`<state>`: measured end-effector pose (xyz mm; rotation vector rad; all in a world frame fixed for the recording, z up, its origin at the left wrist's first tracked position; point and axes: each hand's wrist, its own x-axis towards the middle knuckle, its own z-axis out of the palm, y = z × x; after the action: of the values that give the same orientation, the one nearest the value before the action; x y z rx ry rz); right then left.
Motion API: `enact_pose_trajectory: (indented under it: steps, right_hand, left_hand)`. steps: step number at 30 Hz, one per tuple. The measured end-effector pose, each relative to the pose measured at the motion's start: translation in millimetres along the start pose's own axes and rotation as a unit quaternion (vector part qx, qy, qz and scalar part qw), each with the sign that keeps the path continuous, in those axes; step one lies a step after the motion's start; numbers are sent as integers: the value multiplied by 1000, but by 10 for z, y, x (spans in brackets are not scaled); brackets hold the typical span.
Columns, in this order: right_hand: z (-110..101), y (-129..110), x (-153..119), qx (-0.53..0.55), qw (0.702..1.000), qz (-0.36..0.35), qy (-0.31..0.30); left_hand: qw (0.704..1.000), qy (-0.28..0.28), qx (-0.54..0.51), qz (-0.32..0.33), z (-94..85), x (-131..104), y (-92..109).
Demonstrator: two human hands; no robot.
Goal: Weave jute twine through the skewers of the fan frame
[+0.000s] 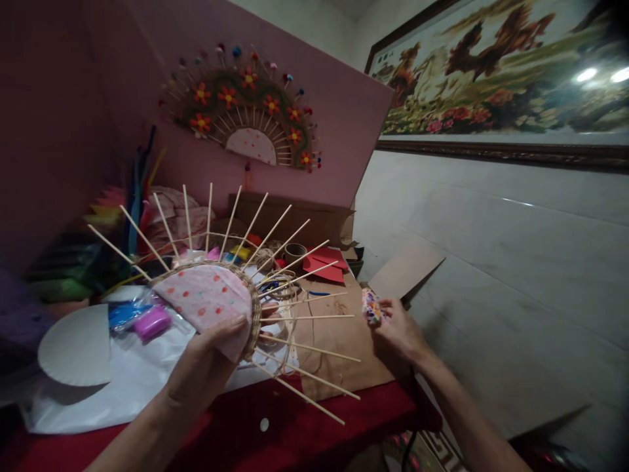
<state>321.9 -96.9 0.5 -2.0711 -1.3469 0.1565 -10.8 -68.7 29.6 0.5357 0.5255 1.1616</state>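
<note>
My left hand (213, 351) grips a half-round craft fan (209, 295) by its lower right edge, thumb on the front and fingers behind. Its centre is pale pink with red dots, rimmed with woven twine, and thin wooden sticks (307, 318) radiate outward. Off to the right, my right hand (400, 331) is closed on a small multicoloured bundle (372, 308) whose kind I cannot make out. Below it lies a brown cardboard sheet (339, 347). A plain white half-disc (78, 347) rests at the left.
A finished-looking fan with orange flowers (250, 118) hangs on the pink panel (339, 124). Red paper (327, 264), a brown roll (295, 252), scissors (275, 286) and a pink packet (152, 322) lie on the red-covered table (221, 432). A tiled wall (515, 262) bounds the right.
</note>
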Motion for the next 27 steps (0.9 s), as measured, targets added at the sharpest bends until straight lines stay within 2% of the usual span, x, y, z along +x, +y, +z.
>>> enact_pose_trajectory:
  steps: [2,4,7,9,11,14,16,18,22,27]
  right_hand:
    - [-167,-52,-40,50,997,-13,56]
    - [-355,-172,-145,141,987,-31,68]
    - [-614,-427,-385,251,967,1,29]
    - [-742,-593,-550,361,933,4,2]
    - [-825,-719,-688,427,898,5,-110]
    - [-865,-817,-824,425,854,38,-297]
    - [-850,-839,-872,417,832,57,-360]
    - [-815,-854,-895,416,822,64,-384]
    - [-724,-936,-900,408,808,64,-420]
    - [-643,-1078,-915,400,807,2,-435]
  left_hand:
    - [1000,-4,4,-10,1,1,-3]
    - [1000,-5,14,5,4,-1,-5]
    - [998,-35,47,34,5,-10,-9]
    - [996,-54,62,41,10,-19,-12]
    - [996,-51,66,33,24,-33,-12]
    - [998,-25,64,14,61,-57,-4]
    - [998,-9,60,11,83,-68,0]
    - [998,-4,61,19,95,-70,-2]
    - [994,-37,97,41,83,-65,-21]
    - [993,-33,109,41,41,-68,-34]
